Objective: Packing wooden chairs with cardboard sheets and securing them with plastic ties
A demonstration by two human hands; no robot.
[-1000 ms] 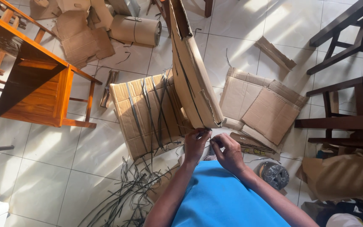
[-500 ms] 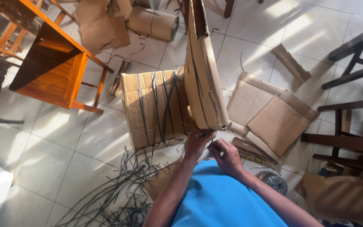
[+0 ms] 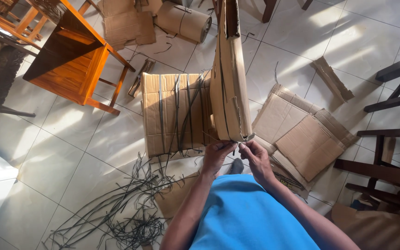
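Right in the middle, a tall brown cardboard bundle stands on its edge on the pale shiny floor tiles, wrapped with thin black plastic straps. Both hands are at its bottom corner. The left hand pinches a black strap end there, fingers closed on it. The right hand has its fingers curled in at the same corner, but I cannot tell if it holds the strap.

Just behind the bundle lies a flat brown box with more black straps across it. To the right, flat brown cardboard sheets lie in a pile. A brown cardboard roll rests at the top.

Half a second ago the right hand was lower and a bit away from the corner; now it sits up beside the left one.

Loose black straps lie tangled on the floor at the left. An orange wooden table stands at upper left, and dark wooden chairs at the right.
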